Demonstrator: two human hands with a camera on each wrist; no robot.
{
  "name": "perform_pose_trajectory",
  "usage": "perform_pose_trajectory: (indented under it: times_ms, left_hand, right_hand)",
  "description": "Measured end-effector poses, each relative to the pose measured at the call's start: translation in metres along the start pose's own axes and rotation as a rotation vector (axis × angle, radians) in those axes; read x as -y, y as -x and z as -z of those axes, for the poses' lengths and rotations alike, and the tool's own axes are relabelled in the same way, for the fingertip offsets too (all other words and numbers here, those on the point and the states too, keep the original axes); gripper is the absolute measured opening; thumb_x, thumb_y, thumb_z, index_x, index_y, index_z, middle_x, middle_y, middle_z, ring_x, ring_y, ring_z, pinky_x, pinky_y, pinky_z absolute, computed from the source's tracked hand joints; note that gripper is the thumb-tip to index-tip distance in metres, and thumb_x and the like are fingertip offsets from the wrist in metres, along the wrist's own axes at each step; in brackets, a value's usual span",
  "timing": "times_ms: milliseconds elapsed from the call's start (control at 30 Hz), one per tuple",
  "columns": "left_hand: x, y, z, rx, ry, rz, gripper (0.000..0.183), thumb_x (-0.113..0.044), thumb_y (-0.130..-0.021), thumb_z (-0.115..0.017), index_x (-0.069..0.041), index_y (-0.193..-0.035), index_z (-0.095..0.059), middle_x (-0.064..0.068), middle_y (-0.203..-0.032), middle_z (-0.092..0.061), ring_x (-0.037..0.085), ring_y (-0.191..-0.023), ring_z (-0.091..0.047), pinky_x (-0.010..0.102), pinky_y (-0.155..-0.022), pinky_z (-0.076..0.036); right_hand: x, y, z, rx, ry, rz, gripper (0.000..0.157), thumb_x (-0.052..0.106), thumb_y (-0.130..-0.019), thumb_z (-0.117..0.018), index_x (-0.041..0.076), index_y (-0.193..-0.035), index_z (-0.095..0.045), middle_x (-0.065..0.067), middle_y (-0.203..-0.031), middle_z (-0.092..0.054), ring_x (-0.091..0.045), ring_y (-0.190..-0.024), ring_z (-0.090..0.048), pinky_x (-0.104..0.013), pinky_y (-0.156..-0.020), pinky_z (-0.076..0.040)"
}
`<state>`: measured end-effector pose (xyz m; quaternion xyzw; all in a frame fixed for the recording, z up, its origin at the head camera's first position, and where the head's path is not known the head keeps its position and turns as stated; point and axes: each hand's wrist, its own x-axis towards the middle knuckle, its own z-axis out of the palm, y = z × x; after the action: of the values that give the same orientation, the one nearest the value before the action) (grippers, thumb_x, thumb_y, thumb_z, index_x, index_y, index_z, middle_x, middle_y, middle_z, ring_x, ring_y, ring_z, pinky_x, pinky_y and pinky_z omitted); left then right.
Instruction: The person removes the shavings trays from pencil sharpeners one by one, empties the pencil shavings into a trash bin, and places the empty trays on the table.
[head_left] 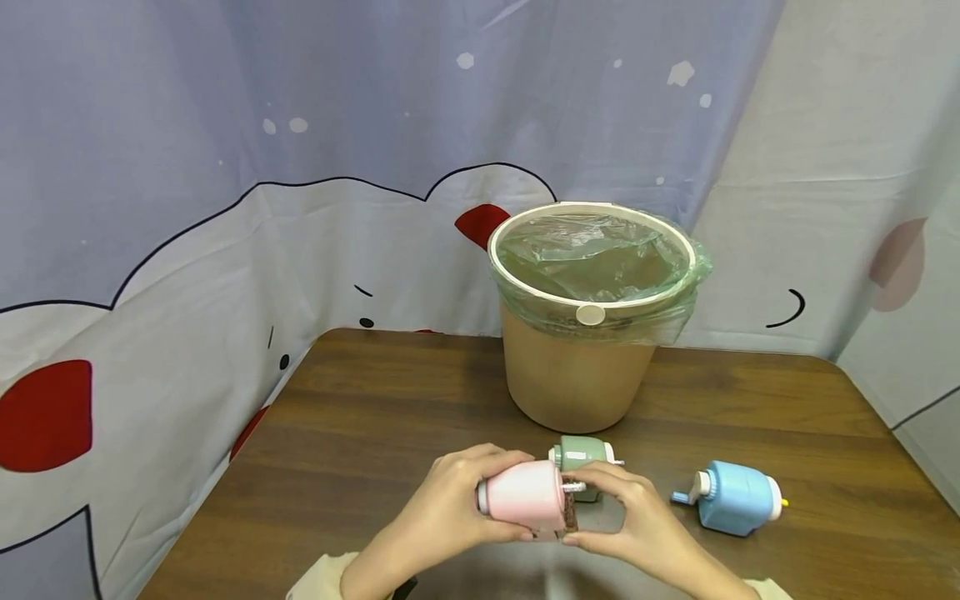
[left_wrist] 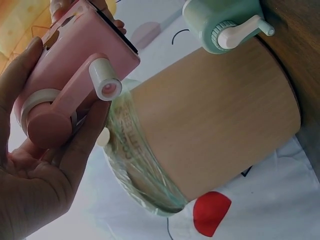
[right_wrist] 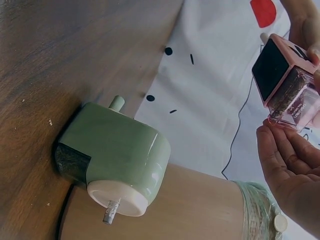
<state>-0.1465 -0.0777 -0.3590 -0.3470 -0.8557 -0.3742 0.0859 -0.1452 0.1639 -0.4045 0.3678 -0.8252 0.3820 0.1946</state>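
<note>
My left hand (head_left: 457,504) grips the body of a pink crank pencil sharpener (head_left: 521,492), its crank side toward the palm. At the sharpener's right end a clear shavings drawer (right_wrist: 295,102) stands partly out, with dark shavings inside. Fingertips and thumb of my right hand (head_left: 630,517) pinch this drawer. A speckled pencil end (head_left: 574,487) shows just above it. Behind the hands, a green pencil sharpener (right_wrist: 120,145) sits on the table, a pencil stub poking from its white cap. To the right lies a blue pencil sharpener (head_left: 738,498) with a yellow tip sticking out.
A beige trash bin (head_left: 573,375) stands at the back of the wooden table (head_left: 360,417), behind the green sharpener. Its green plastic liner (head_left: 678,308) folds over the rim. A printed curtain (head_left: 375,250) hangs behind the table and along its sides.
</note>
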Motion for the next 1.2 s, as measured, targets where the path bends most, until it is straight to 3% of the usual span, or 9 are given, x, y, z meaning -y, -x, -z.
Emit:
perform_pose_trajectory:
  times_ms: [433, 1000, 1200]
  left_hand:
    - [0.0009, 0.0013, -0.0005, -0.002, -0.016, -0.046, 0.061, -0.025, -0.058, -0.089, -0.015, -0.113, -0.067, -0.005, -0.099, -0.068, 0.003, -0.085, -0.06, 0.02, -0.074, -0.049]
    - [0.0003, 0.0053, 0.0016, 0.009, -0.013, -0.014, 0.059, -0.025, -0.059, -0.089, -0.019, -0.113, -0.066, -0.007, -0.098, -0.067, 0.002, -0.084, -0.059, 0.02, -0.073, -0.049]
    - [0.0044, 0.0103, 0.0086, -0.017, -0.004, 0.011, 0.061, -0.026, -0.057, -0.089, -0.021, -0.114, -0.066, -0.009, -0.099, -0.067, 0.002, -0.084, -0.059, 0.022, -0.073, -0.049]
  right_hand:
    - [0.0, 0.0013, 0.0021, 0.012, -0.009, 0.008, 0.055, 0.024, -0.065, -0.086, 0.012, -0.114, -0.064, 0.0, -0.106, -0.068, -0.006, -0.101, -0.061, -0.013, -0.089, -0.045]
    - [-0.0016, 0.0042, 0.002, 0.001, -0.03, 0.05, 0.056, 0.019, -0.064, -0.086, 0.009, -0.114, -0.063, -0.003, -0.105, -0.067, -0.007, -0.1, -0.06, -0.009, -0.089, -0.042]
    - [-0.0032, 0.0071, 0.0058, -0.034, -0.034, 0.039, 0.058, 0.015, -0.06, -0.088, 0.008, -0.112, -0.064, -0.004, -0.105, -0.067, -0.004, -0.099, -0.059, -0.007, -0.089, -0.04]
